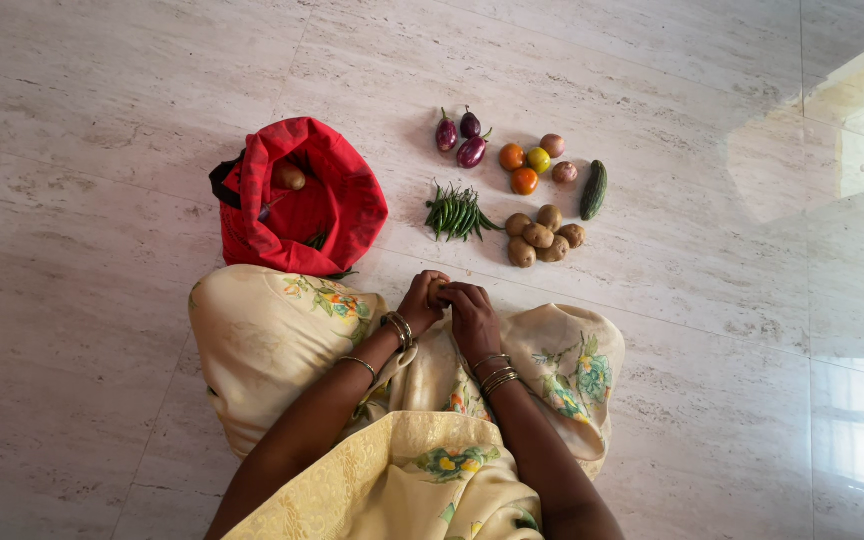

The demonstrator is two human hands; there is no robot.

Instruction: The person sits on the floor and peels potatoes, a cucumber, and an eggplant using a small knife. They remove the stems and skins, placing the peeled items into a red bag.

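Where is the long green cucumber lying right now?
In the head view, the cucumber lies on the marble floor at the far right of the vegetables, beside the tomatoes and above the potatoes.

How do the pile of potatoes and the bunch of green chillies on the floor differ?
The potatoes are round, brown lumps heaped in a cluster; the green chillies are thin, long pods fanned side by side. The potatoes lie right of the chillies, nearer the cucumber. Both rest on the marble floor, beyond the hands.
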